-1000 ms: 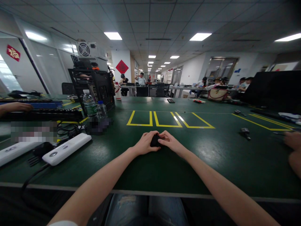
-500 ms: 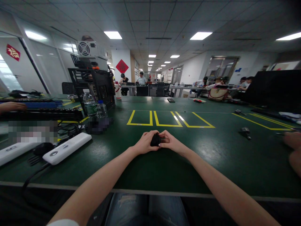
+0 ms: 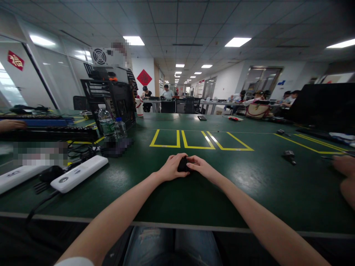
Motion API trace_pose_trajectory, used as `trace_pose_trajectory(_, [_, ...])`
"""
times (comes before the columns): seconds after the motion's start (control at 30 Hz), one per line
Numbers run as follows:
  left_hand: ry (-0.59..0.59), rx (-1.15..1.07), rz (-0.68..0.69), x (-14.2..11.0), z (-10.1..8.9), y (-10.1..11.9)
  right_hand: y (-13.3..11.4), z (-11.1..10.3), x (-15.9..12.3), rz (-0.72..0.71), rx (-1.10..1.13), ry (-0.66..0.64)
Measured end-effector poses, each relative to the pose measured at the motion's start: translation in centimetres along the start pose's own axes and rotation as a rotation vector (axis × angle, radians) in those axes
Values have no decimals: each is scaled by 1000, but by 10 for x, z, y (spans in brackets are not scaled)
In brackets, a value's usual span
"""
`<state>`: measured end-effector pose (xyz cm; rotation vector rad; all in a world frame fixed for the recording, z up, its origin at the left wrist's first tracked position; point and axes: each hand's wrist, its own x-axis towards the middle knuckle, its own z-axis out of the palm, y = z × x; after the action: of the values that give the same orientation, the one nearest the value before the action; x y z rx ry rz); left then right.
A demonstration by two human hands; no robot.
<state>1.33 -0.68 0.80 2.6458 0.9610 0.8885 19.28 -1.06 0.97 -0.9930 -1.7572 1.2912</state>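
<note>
Inward from the near edge of the table (image 3: pixel 177 203), the left hand (image 3: pixel 171 168) curls around the black piece (image 3: pixel 182 165) while the right hand (image 3: pixel 204 170) pinches its right side, where uneven pressure might make it slip.

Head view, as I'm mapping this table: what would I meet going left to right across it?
White corded strip, blue-capped bottle, left hand, small black object, right hand, small metallic item, another person's hand.
</note>
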Motion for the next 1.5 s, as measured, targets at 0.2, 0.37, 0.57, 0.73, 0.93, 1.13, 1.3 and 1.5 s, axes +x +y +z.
trace_pose_trajectory(0.2, [-8, 1, -7, 0, 0, 0, -3, 0, -4, -69, 55, -77])
trace_pose_trajectory(0.37, [5, 4, -5, 1, 3, -3, 3, 3, 1, -92, 56, 7])
trace_pose_trajectory(0.57, [-3, -18, -2, -1, 1, -3, 2, 4, 1, 1, 16, 48])
trace_pose_trajectory(0.73, [-11, -26, -8, -3, 0, -2, -1, 3, -2, -64, 60, -64])
trace_pose_trajectory(0.93, [-16, -37, -16, -4, -1, -1, -4, 5, -4, -45, 41, -35])
trace_pose_trajectory(1.13, [-3, -41, 1, -4, -3, -2, -2, 6, -1, -4, 21, 22])
trace_pose_trajectory(1.3, [0, -31, 4, -4, -1, -4, 2, 6, 0, -34, 45, -22])
trace_pose_trajectory(1.5, [-8, -27, -28, -3, -1, -4, 2, 7, -2, -72, 61, -40])
